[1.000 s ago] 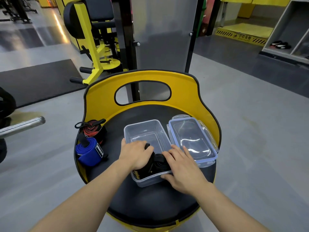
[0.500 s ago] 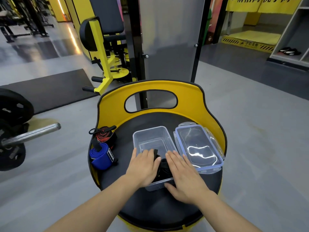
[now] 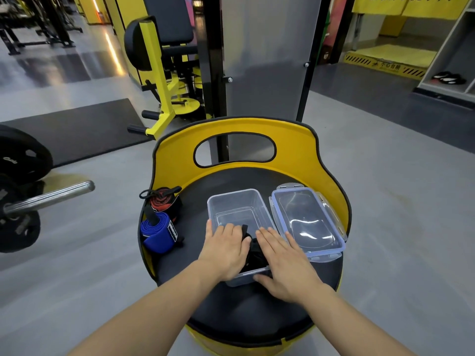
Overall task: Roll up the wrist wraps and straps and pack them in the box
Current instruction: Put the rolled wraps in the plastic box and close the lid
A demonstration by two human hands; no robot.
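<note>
A black rolled fabric strap (image 3: 253,249) is pressed into the near end of the clear rectangular plastic box (image 3: 237,205) by the left hand (image 3: 226,249) and right hand (image 3: 281,258), fingers flat and close together; it is judged soft, light and springy, best gripped round its coil; its shape is largely hidden, possibly two rolls; at nine o'clock lie a blue rolled wrap (image 3: 158,235) and a red-black wrap (image 3: 163,202).
</note>
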